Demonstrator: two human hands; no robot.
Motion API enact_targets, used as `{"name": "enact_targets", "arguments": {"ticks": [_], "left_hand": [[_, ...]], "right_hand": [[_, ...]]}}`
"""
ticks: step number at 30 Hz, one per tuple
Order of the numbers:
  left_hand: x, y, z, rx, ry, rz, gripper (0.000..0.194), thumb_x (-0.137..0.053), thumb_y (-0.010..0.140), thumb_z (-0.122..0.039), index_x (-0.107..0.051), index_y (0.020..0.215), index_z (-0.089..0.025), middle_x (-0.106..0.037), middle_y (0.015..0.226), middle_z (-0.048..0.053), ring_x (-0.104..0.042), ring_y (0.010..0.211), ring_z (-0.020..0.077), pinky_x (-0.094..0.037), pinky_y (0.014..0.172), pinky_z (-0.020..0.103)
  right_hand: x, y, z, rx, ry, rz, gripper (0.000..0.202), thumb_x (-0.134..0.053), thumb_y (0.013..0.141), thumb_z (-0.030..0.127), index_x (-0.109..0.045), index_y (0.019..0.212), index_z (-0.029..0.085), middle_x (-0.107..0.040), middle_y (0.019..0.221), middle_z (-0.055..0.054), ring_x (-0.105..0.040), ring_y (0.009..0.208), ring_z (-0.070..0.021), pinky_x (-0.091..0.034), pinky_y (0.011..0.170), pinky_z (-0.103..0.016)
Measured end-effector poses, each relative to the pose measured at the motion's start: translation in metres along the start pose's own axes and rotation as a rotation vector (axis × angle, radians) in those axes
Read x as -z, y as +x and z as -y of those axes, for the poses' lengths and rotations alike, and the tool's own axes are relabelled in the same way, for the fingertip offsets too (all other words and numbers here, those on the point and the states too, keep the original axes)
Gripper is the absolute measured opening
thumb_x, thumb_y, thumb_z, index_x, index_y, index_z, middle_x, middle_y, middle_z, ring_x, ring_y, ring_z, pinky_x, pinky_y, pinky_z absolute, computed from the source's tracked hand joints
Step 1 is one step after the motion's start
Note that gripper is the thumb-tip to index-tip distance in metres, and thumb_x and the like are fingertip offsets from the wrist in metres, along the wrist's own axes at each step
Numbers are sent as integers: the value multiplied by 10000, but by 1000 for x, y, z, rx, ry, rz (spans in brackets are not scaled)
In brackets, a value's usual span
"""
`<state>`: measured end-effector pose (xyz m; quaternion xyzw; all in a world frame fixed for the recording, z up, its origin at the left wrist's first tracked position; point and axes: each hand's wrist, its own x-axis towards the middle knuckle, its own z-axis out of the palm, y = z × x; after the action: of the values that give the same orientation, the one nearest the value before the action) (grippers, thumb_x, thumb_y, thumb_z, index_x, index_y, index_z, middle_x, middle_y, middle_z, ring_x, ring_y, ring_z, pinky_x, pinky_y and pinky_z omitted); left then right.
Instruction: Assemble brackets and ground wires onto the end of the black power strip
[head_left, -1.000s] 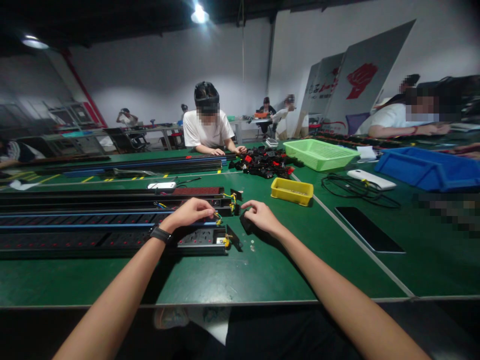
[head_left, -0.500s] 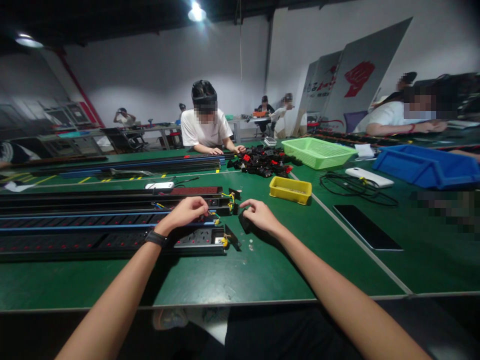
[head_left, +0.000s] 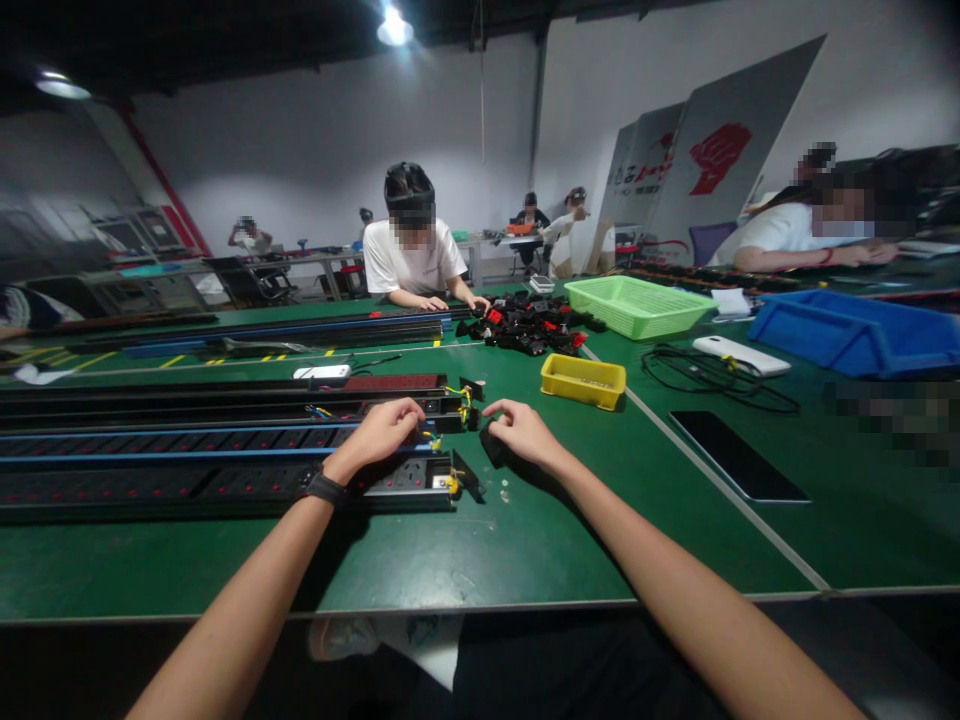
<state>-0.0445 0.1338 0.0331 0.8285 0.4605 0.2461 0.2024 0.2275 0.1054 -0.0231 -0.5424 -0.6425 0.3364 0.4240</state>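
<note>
My left hand [head_left: 384,432], a dark band on its wrist, lies over the right end of a blue-edged power strip [head_left: 225,440]. Its fingers are closed and bent down beside yellow-green wires [head_left: 433,440]; what they pinch is hidden. Just right of the strip ends, my right hand [head_left: 523,432] is closed on a black plastic end cap [head_left: 493,446], held low over the table. Nearest me, a black socket strip [head_left: 255,482] has another end cap [head_left: 466,476] hanging at its end by yellow wires. More black strips [head_left: 150,400] lie behind.
A yellow tray [head_left: 583,398] of small parts stands right of centre, before a heap of black and red parts [head_left: 525,325]. Farther right are a green basket [head_left: 637,325], a black cable [head_left: 705,375], a dark tablet-like slab [head_left: 739,455] and a blue bin [head_left: 855,360]. A co-worker [head_left: 412,255] sits opposite.
My left hand has slid slightly right along the strip end, its fingers still bent. My right hand keeps nearly the same place with the end cap.
</note>
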Motion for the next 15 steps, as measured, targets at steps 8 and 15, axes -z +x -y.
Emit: {"name": "enact_targets", "arguments": {"ticks": [8,15], "left_hand": [[-2,-4,-19,35,20,-113,334,-468,964,-409,-708,941,-177,-730,830,45,-628,740,213,-459,689,303],[-7,-53,-83,-165,-34,59,240,-502,995,-359,-698,968,-223,-728,918,33,-641,806,199,-473,729,307]], "right_hand": [[1,1,-1,11,-13,8,314,-578,721,164,-723,998,138,-552,549,55,-482,537,-124,-330,554,-233],[0,-3,0,40,-28,82,320,-617,762,193,-704,1065,139,-633,621,35,-536,552,-121,-385,572,-227]]}}
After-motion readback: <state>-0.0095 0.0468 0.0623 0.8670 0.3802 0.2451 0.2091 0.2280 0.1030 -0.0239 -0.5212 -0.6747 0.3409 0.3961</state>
